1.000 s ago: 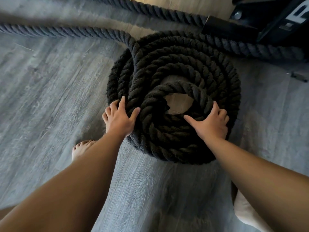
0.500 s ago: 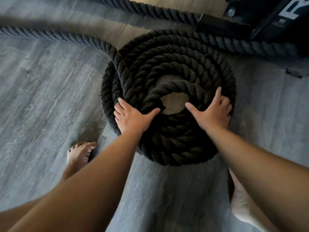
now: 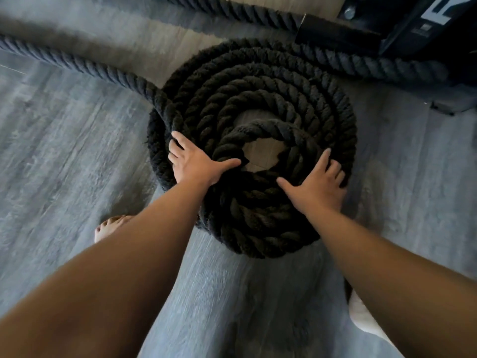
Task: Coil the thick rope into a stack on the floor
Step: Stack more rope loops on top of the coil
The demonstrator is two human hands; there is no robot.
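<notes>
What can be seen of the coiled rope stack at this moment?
The rope stack is thick, black, twisted-strand rope, slightly fuzzy, wound in rings stacked on the grey wood-look floor, with bare floor showing through its centre hole. A loose length leads off its left side toward the upper left. The left hand and right hand lie flat, fingers spread, on its near top.

We are seeing open grey floor [image 3: 64, 151] lying wide to the left of the coiled rope [image 3: 258, 104], with only a bare foot [image 3: 108, 226] sitting near the coil's lower left. A loose rope strand [image 3: 77, 65] is crossing the upper left, blocking approach there. Behind and to the right, a black equipment base [image 3: 413, 27] is crowding the coil. The centre hole [image 3: 260, 153] is staying open between our left hand [image 3: 196, 164] and right hand [image 3: 317, 184].
</notes>
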